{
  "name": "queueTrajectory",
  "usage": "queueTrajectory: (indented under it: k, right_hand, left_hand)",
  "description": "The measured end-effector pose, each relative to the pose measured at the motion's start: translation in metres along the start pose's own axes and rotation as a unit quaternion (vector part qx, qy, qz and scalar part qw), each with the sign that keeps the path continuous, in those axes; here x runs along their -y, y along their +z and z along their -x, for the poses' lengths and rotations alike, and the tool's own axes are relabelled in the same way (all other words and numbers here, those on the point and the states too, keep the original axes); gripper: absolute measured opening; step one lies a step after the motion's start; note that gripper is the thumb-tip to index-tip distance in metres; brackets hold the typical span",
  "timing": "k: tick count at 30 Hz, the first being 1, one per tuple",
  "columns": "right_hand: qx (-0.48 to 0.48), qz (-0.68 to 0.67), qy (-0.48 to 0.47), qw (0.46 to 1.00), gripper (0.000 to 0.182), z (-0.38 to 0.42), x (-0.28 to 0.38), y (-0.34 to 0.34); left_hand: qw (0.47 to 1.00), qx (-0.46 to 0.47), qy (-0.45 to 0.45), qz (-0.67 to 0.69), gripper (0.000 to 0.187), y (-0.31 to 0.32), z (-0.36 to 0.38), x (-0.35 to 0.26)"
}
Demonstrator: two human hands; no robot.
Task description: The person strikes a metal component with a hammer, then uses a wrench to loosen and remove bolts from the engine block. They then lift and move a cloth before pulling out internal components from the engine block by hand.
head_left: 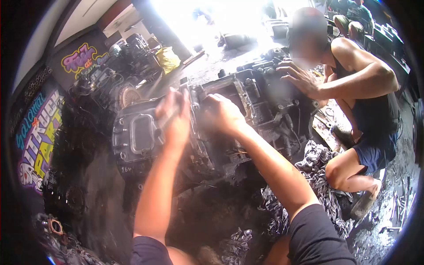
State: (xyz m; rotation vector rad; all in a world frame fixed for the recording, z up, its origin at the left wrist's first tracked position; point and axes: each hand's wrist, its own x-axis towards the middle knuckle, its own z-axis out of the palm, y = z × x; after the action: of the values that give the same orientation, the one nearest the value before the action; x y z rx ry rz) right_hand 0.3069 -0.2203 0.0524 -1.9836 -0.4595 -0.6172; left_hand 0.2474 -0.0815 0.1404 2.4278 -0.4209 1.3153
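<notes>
A large dark, greasy engine assembly [207, 150] lies on its side across the middle of the head view. At its left end is a metal housing [124, 132] with a raised rectangular frame and pale handwriting. My left hand [174, 110] is over the inner edge of that housing, its fingers smeared by motion. Close by on the right, my right hand [225, 114] has its fingers curled in at the assembly's upper middle. What they hold, if anything, is hidden. Beyond my right hand, an open rectangular cavity [240, 95] shows in the block.
A co-worker [362, 84] crouches at the assembly's right end, with a hand [304, 79] over it. Crumpled dark plastic [316, 176] lies on the floor, and tools [402, 205] are at far right. Machine parts and a yellow bag [168, 59] stand behind; another person [355, 20] sits farther back.
</notes>
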Motion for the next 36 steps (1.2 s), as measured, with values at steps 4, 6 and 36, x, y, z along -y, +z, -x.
queueTrajectory:
  k: [4,6,36]
  right_hand:
    - [0.039,0.01,0.034,0.999,0.034,0.001,0.016,-0.01]
    - [0.059,0.028,0.033,0.997,0.037,-0.002,0.012,-0.008]
    - [0.056,-0.022,0.046,0.997,0.034,-0.001,0.006,-0.011]
  left_hand:
    - [0.981,0.174,-0.079,0.023,0.039,0.011,-0.079,0.029]
    - [0.968,0.225,-0.11,0.014,0.044,0.027,-0.092,0.044]
    - [0.986,0.115,0.116,-0.027,0.006,0.004,0.059,-0.004]
